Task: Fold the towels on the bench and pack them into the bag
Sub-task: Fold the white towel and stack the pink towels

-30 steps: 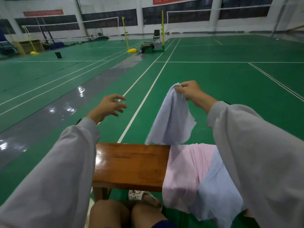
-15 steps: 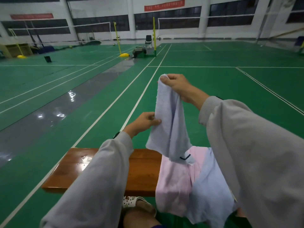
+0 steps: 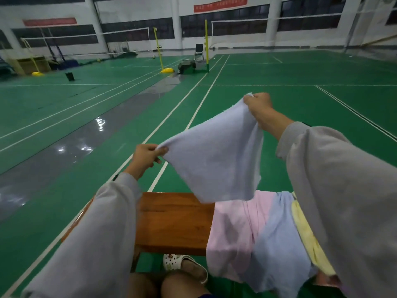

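Bench (image 3: 171,220): bare wood at left, pink towel (image 3: 234,233) and blue towel (image 3: 277,244) draped unfolded over its right part. Pale towel (image 3: 214,160) spread in air above the bench. Left hand (image 3: 146,157) pinches its near-left corner, right hand (image 3: 257,104) its far-right corner. Step: opening out for folding. Next probably needs corners brought together. Bag not in view.

The surface (image 3: 171,220) shows bare wood at its middle, reachable from above. A pink towel (image 3: 234,229), a blue towel (image 3: 277,244) and a yellow towel (image 3: 301,226) cover its right part. The held towel (image 3: 214,160) hangs spread above the far edge.
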The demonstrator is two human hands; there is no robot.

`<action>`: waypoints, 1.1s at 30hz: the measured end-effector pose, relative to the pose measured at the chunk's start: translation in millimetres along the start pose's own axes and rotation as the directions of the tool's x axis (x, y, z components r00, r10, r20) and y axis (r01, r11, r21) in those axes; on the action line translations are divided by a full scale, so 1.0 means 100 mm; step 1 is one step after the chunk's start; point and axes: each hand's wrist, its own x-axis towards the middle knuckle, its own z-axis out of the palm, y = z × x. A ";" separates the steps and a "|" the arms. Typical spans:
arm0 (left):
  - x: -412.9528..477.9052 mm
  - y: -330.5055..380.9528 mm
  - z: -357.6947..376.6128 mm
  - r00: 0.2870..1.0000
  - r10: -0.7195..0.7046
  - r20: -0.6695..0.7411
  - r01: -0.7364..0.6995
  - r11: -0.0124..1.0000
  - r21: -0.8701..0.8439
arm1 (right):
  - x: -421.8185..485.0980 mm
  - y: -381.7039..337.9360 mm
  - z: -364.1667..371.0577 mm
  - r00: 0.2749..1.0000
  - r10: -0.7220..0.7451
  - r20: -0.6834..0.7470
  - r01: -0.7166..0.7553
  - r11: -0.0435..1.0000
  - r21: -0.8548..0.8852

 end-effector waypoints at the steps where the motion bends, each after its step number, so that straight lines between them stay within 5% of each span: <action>1: 0.04 0.03 -0.08 0.999 0.000 -0.053 -0.002 0.999 -0.038 | 0.02 0.04 0.03 1.000 0.018 -0.009 -0.018 1.000 -0.021; 6: 0.21 0.14 -0.35 0.979 -0.045 -0.197 0.013 0.986 -0.164 | 0.08 0.18 0.20 0.998 0.064 -0.002 -0.064 0.991 -0.117; 13: 0.37 0.26 -0.54 0.962 0.063 -0.266 -0.077 0.996 -0.042 | 0.16 0.17 0.38 0.989 -0.039 0.140 0.074 0.964 -0.255; 19: 0.57 0.26 -0.77 0.965 0.098 -0.244 -0.077 0.993 0.093 | 0.21 0.07 0.41 0.941 -0.218 0.260 0.325 0.799 -0.506; 23: 0.63 0.25 -0.79 0.960 0.087 -0.265 -0.031 0.978 0.208 | 0.21 0.07 0.50 0.950 -0.218 0.223 0.304 0.807 -0.507; 29: 0.79 0.26 -0.79 0.941 0.002 -0.339 -0.051 0.990 -0.135 | 0.22 0.08 0.64 0.955 -0.289 0.059 0.280 0.825 -0.491; 33: 0.59 0.28 -0.84 0.949 0.017 -0.315 -0.088 0.973 -0.212 | 0.12 0.14 0.57 0.944 -0.319 0.079 0.323 0.857 -0.402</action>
